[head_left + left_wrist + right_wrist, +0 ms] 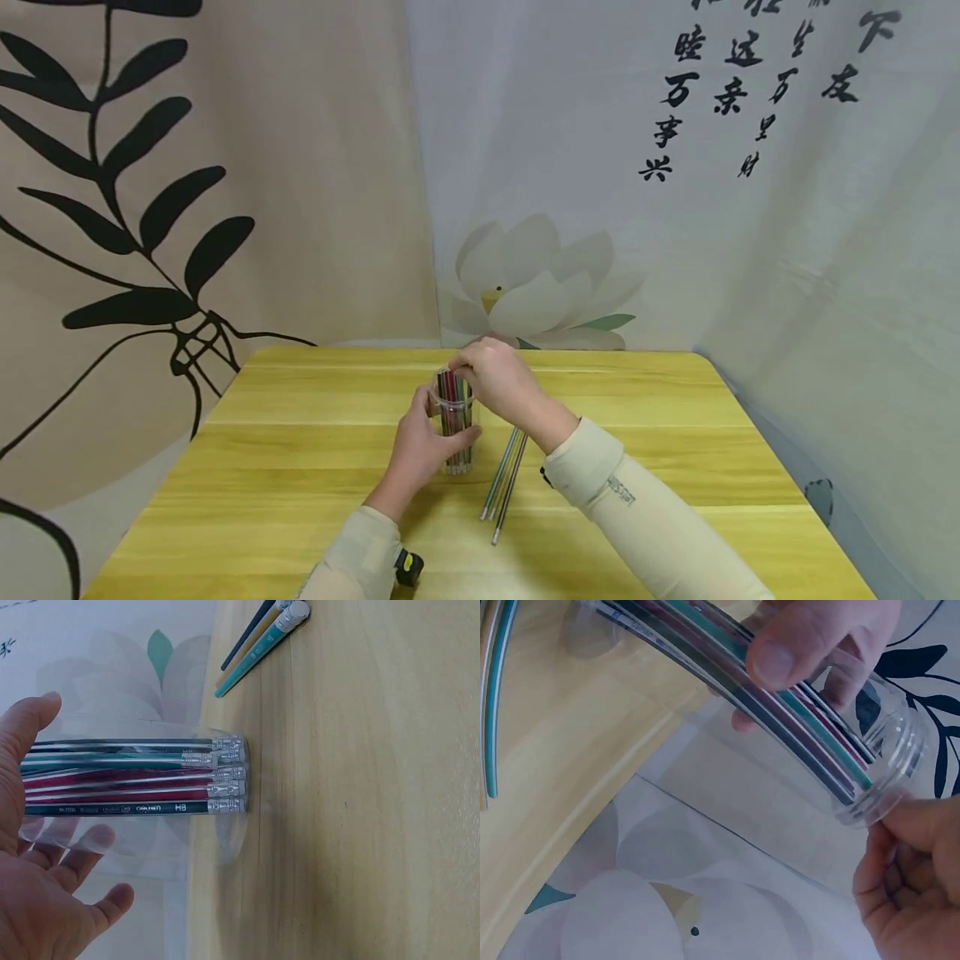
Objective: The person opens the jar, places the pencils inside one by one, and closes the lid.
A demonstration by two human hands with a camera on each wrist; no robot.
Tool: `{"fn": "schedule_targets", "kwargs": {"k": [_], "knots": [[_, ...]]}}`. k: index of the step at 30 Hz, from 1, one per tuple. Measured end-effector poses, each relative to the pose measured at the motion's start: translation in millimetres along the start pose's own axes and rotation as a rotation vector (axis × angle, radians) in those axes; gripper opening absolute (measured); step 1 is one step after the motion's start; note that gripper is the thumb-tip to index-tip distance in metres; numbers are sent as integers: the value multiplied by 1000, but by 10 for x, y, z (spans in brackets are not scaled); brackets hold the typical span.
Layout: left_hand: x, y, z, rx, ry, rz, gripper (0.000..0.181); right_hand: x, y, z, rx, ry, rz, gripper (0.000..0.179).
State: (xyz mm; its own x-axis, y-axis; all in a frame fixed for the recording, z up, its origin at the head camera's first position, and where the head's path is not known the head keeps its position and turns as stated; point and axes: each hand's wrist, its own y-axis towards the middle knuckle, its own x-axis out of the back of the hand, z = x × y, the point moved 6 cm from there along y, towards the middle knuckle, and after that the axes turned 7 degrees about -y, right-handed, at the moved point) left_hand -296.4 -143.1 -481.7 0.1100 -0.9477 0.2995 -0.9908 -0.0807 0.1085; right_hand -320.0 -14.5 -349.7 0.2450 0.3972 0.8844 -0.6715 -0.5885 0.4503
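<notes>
A clear plastic jar [454,405] stands upright on the table, with several eraser-tipped pencils [127,787] in dark green, teal and dark red inside. My left hand [422,446] holds the jar around its side, thumb on one side and fingers on the other. At the top, my right hand [498,379] has its fingers curled; thumb and index finger pinch the rim of the jar [904,742] in the right wrist view. Loose pencils [504,487], with teal, yellow and dark ones showing, lie on the table right of the jar, below the right forearm.
The wooden table [300,483] ends at a far edge just behind the jar. A printed curtain [337,167] with leaves, a lotus and writing hangs behind it. A small black device [408,567] sits at the left wrist.
</notes>
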Motion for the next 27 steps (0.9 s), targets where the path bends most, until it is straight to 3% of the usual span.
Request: {"fn": "schedule_targets", "kwargs": {"k": [5, 8, 13, 15, 19, 21, 24, 27], "knots": [[13, -3, 2, 4, -8, 5, 79, 17, -3, 86, 116, -182, -71, 21], [19, -11, 3, 9, -17, 12, 80, 17, -2, 117, 159, -185, -72, 19], [2, -21, 10, 16, -11, 14, 79, -62, -7, 63, 117, -74, 1, 16], [-9, -15, 15, 12, -5, 14, 78, -82, -18, 57, 101, -113, 11, 10], [-4, -6, 24, 8, 0, 11, 78, -44, -23, 132, 132, -289, -14, 6], [6, -9, 20, 10, 6, 5, 78, -19, -28, 141, 142, -293, -24, 10], [5, -3, 11, 8, 14, 1, 80, 28, -63, 19, 73, -163, -58, 18], [4, 6, 5, 9, 16, -6, 83, -4, -183, -274, -111, -36, -67, 21]]}}
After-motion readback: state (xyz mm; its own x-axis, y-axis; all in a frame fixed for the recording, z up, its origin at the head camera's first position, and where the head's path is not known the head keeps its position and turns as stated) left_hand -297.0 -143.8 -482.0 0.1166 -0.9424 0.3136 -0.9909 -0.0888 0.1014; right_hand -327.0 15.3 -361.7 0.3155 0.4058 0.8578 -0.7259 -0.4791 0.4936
